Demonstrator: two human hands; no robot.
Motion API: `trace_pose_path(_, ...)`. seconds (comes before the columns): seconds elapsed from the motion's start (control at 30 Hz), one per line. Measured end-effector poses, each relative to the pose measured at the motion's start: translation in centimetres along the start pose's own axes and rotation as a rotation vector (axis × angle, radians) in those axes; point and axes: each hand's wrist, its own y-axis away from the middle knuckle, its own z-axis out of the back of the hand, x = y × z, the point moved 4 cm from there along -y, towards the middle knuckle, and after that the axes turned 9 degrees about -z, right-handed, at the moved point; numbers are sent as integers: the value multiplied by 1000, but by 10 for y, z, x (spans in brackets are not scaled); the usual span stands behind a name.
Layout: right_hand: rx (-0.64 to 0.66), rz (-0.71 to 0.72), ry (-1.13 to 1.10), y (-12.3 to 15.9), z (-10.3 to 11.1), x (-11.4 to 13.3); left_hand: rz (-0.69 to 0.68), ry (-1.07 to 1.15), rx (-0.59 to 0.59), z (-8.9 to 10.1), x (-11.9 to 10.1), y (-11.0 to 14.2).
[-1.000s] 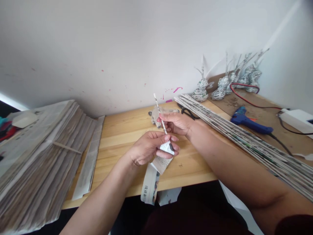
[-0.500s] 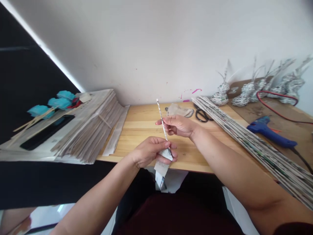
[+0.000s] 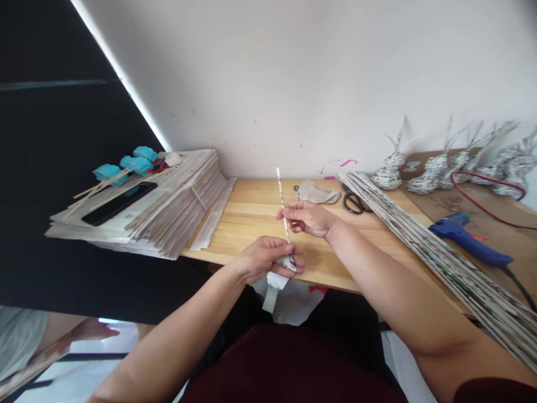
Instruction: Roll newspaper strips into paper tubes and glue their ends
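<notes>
A thin rolled newspaper tube [image 3: 281,187] stands nearly upright over the table's front part, printed in black and white. Its upper shaft is pinched between the thumb and fingers of my right hand [image 3: 308,218]. Lower down, my left hand [image 3: 266,258] grips the flat, unrolled part of the same paper strip, thumb on top and fingers beneath. The strip's loose tail [image 3: 272,296] hangs below my left hand, past the table edge and over my lap. Fingers partly cover the place where tube and strip meet.
Stacked newspaper strips [image 3: 168,218] at left carry a phone [image 3: 119,202], sticks and blue pieces [image 3: 140,162]. Behind my right hand lie a cloth [image 3: 318,192] and black-handled scissors [image 3: 354,202]. Finished tubes [image 3: 423,246], a blue glue gun [image 3: 470,238] and woven paper figures [image 3: 388,170] are at right.
The view has shifted, so the table's things sit farther right. Both hands keep their grip on the tube and strip; the hanging tail shows a different face and looks shorter.
</notes>
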Motion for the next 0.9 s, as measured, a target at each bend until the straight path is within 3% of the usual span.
trace_pose_path(0.17,-102,14,-71,-5,3,-3,1,14,2,0,5,1)
trace_pose_path(0.37,45,-38,20,-1,-2,-6,5,17,-22,3,7,0)
trace_pose_path(0.9,-24,-23,33,-5,1,-8,66,-47,-43,6,18,-1)
